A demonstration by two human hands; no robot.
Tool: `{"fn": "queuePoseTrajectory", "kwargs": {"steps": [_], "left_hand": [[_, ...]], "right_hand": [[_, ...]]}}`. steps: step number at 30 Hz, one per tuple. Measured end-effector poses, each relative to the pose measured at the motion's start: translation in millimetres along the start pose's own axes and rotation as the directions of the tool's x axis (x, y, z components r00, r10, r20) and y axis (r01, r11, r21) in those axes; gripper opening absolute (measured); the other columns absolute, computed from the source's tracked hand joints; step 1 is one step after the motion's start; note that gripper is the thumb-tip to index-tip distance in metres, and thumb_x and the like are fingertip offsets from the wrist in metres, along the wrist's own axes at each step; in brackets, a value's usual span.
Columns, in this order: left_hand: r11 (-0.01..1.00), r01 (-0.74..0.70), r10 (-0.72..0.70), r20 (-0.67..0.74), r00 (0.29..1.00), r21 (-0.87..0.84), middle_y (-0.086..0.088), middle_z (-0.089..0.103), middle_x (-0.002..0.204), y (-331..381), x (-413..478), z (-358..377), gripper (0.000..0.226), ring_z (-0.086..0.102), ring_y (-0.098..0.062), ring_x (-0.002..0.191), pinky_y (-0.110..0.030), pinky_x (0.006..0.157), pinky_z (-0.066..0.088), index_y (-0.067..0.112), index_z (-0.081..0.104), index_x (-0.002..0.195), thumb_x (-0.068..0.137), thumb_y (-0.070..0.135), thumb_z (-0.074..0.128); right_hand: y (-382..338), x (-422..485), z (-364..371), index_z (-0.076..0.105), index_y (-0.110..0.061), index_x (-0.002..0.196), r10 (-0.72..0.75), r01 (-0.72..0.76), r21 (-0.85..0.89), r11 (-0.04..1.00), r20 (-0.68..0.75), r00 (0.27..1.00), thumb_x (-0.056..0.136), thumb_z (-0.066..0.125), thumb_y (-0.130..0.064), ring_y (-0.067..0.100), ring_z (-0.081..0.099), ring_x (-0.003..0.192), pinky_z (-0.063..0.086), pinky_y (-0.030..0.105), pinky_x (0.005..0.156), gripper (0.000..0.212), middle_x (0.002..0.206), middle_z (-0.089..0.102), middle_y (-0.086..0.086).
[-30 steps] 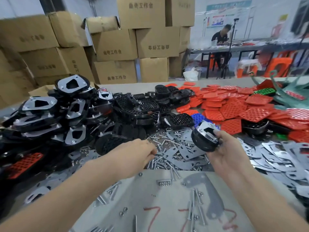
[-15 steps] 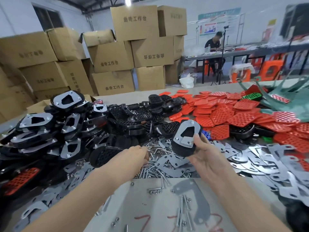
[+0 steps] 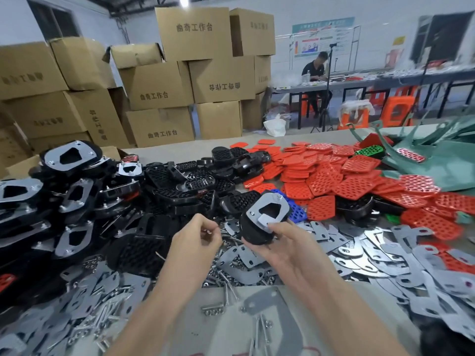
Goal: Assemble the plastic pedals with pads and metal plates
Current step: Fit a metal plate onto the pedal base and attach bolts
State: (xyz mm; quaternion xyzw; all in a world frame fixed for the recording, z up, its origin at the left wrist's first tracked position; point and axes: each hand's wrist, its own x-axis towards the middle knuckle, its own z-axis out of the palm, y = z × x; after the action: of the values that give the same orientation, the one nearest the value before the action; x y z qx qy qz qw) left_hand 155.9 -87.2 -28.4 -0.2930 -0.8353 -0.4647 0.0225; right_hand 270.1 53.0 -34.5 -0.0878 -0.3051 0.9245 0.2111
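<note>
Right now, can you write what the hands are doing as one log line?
right hand: holds black pedal, metal plate on top | left hand: pinches small shiny part, kind unclear | next: likely fasten plate

Left hand [image 3: 196, 234]: small metal item pinched at its fingertips, too small to identify. Black pedal [image 3: 253, 235]: near underside hidden by right hand [image 3: 288, 247]. Assembled pedal pile [image 3: 77, 196]: cut off at left edge. Green frames [image 3: 442, 165], far right: blurred.
</note>
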Motion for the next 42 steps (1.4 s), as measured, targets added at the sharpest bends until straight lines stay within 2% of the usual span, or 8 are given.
{"fn": "queuePoseTrajectory", "kwargs": {"steps": [7, 12, 16, 24, 29, 33, 39, 42], "left_hand": [[0.964, -0.048, 0.011, -0.142, 0.990, -0.260, 0.023, 0.068, 0.089, -3, -6, 6, 0.010, 0.064, 0.003, 0.081, -0.007, 0.069, 0.045, 0.031, 0.064, 0.093, 0.095, 0.022, 0.067], [0.907, -0.133, 0.126, -0.043, 0.991, -0.399, 0.019, 0.070, 0.095, 6, -12, 6, 0.026, 0.067, 0.000, 0.089, -0.006, 0.073, 0.047, 0.036, 0.069, 0.106, 0.094, 0.013, 0.067], [0.932, -0.249, 0.239, -0.070, 0.968, -0.264, 0.021, 0.068, 0.094, 3, -15, 4, 0.022, 0.063, 0.001, 0.088, -0.006, 0.074, 0.044, 0.037, 0.071, 0.097, 0.093, 0.015, 0.070], [0.913, -0.362, 0.353, -0.081, 0.932, -0.188, 0.024, 0.062, 0.092, 1, -17, 9, 0.019, 0.056, 0.001, 0.083, -0.006, 0.075, 0.038, 0.030, 0.071, 0.092, 0.088, 0.012, 0.074], [0.907, -0.403, 0.398, -0.065, 0.915, -0.118, 0.027, 0.063, 0.097, 0, -16, 8, 0.023, 0.053, 0.003, 0.091, -0.008, 0.080, 0.038, 0.031, 0.074, 0.099, 0.090, 0.010, 0.072], [0.909, -0.410, 0.407, -0.053, 0.912, -0.073, 0.030, 0.061, 0.092, -1, -14, 8, 0.024, 0.053, 0.002, 0.090, -0.008, 0.080, 0.038, 0.029, 0.074, 0.099, 0.089, 0.008, 0.072], [0.918, -0.349, 0.352, -0.018, 0.936, -0.187, 0.021, 0.061, 0.092, -2, -15, 5, 0.030, 0.053, -0.003, 0.089, -0.008, 0.080, 0.039, 0.036, 0.074, 0.091, 0.088, 0.006, 0.073], [0.927, -0.294, 0.310, 0.036, 0.950, -0.233, 0.018, 0.061, 0.091, -2, -14, 2, 0.031, 0.051, -0.003, 0.087, -0.007, 0.079, 0.037, 0.038, 0.074, 0.090, 0.088, 0.007, 0.073]], "right_hand": [[13, 1, 3, 0.059, -0.001, 0.133, -0.097, 0.101, -0.180, 0.979, 0.026, 0.995, 0.096, 0.047, 0.016, 0.036, 0.069, 0.116, 0.063, 0.036, 0.086, 0.042, 0.127, 0.069, 0.025], [24, 4, 2, 0.068, -0.048, 0.122, -0.174, 0.154, -0.582, 0.798, 0.021, 0.984, 0.093, 0.065, -0.002, 0.046, 0.065, 0.113, 0.053, 0.053, 0.102, 0.055, 0.111, 0.073, 0.021], [27, 7, -3, 0.054, -0.034, 0.145, -0.183, 0.133, -0.556, 0.820, -0.035, 0.982, 0.093, 0.072, -0.007, 0.023, 0.075, 0.105, 0.058, 0.036, 0.089, 0.061, 0.106, 0.079, -0.001], [28, 2, 1, 0.075, -0.034, 0.115, -0.204, 0.167, -0.700, 0.695, 0.031, 0.978, 0.095, 0.068, -0.007, 0.005, 0.070, 0.111, 0.053, 0.022, 0.089, 0.035, 0.113, 0.077, -0.010], [30, 4, 0, 0.077, -0.037, 0.107, -0.189, 0.133, -0.673, 0.728, -0.011, 0.982, 0.092, 0.068, -0.005, 0.005, 0.070, 0.080, 0.051, 0.013, 0.068, 0.037, 0.093, 0.078, -0.006], [29, 4, 1, 0.078, -0.031, 0.100, -0.129, 0.070, -0.592, 0.803, -0.057, 0.990, 0.090, 0.068, -0.001, 0.010, 0.059, 0.068, 0.048, 0.018, 0.064, 0.033, 0.081, 0.061, 0.005], [27, 1, 1, 0.077, -0.029, 0.105, -0.121, 0.051, -0.642, 0.765, -0.065, 0.991, 0.090, 0.072, -0.006, 0.022, 0.075, 0.095, 0.057, 0.031, 0.084, 0.029, 0.091, 0.076, 0.005], [27, 1, 0, 0.073, -0.027, 0.115, -0.139, 0.056, -0.667, 0.743, -0.072, 0.988, 0.088, 0.076, -0.010, 0.036, 0.072, 0.106, 0.054, 0.050, 0.103, 0.033, 0.110, 0.073, 0.023]]}}
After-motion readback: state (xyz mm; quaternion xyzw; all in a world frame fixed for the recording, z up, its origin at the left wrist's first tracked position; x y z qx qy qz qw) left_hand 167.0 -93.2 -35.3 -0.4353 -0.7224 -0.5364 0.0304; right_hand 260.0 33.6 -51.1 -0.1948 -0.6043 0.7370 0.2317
